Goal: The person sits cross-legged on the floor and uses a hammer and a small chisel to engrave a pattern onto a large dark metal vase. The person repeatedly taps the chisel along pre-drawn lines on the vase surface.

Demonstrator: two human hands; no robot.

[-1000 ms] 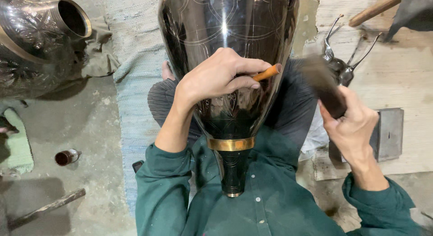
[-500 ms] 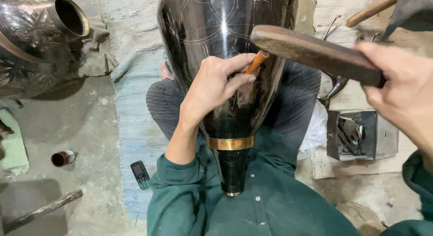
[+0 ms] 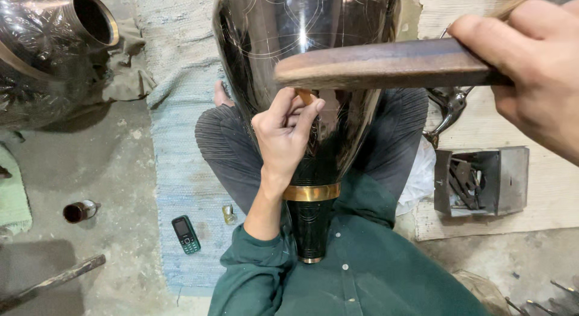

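With the dark shiny vase [image 3: 301,62] on the person's lap as the landmark, far to its left a second big metal pot [image 3: 48,56] lies on a crumpled cloth [image 3: 129,74], its open mouth turned towards the vase. Lower left of the vase, on the grey floor, lie a small brown-capped bottle [image 3: 79,211] and a wooden stick [image 3: 51,283]. Nearer, on the pale blue mat [image 3: 175,147] just left of the vase's neck, sits a green mobile phone [image 3: 186,234].

The left hand [image 3: 284,135] presses against the vase's front, fingers pinched shut around a small orange-tipped tool [image 3: 305,96] whose end touches the metal. A gold band [image 3: 310,192] rings the narrow neck, which points at the person's green shirt [image 3: 356,280]. The body is glossy black, with fine scratched curves and a bright glare line.

Across the vase, hiding part of it, hangs a wooden mallet [image 3: 380,63], gripped closed by the right hand [image 3: 531,68] at upper right. Right of the vase, a metal box of tools [image 3: 482,180] rests on a wooden board [image 3: 470,123].
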